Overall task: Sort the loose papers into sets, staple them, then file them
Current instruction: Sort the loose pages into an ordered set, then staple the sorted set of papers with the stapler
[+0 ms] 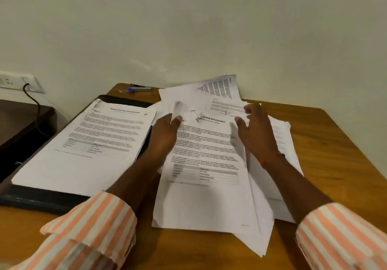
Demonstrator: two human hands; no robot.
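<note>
Head cam: both hands are in the loose papers (209, 196), a messy pile on the wooden table (335, 154). The left grip (167, 127) pinches the crumpled top corner of the front sheet, thumb on top, fingers hidden under the paper. The right grip (255, 129) is just across that same sheet, narrow, fingers curled over the upper edge with the thumb on the page; it's a bit blurry there. More sheets fan out beyond and to the right of the right grip. Left of the left grip, a tidier stack (88, 144) lies on an open black folder (41, 198). Past the left grip, by the wall, sits the stapler (140, 89), well apart from both hands.
</note>
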